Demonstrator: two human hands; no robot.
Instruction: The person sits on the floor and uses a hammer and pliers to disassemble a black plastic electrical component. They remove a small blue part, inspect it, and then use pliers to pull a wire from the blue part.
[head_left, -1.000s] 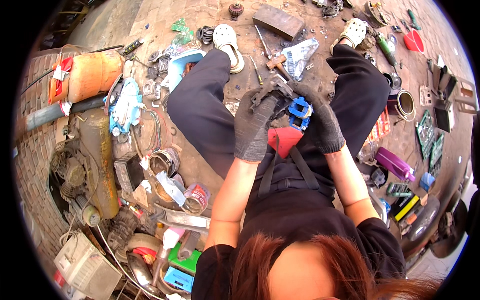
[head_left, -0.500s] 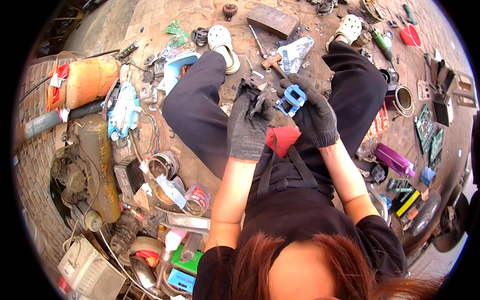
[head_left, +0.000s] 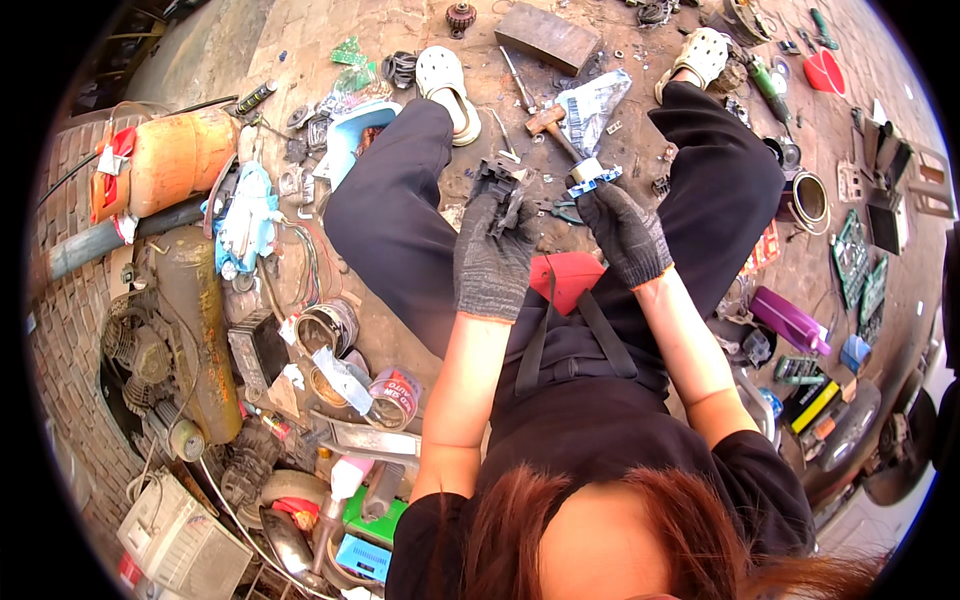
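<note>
Littered ground (head_left: 410, 25), dark trouser legs (head_left: 390, 180) spread wide over it.
Left gloved hand (head_left: 493, 245) and right gloved hand (head_left: 628, 235) reach out between the knees, roughly level, not touching. Hammer (head_left: 545, 121) lies on the ground beyond, handle slanting toward the right fingertips. Dark part (head_left: 497, 185) sits in the left hand, fingers curled about it; long axis seems to run away from the body, far end standing past the fingers. Blue-and-white piece (head_left: 592, 176), smallest, pinched at the right fingertips; its long axis hard to read at this angle. It lies to the right of the dark part, about as far forward, clear gap between; right hand nearer to it, left hand nearer to the dark part.
</note>
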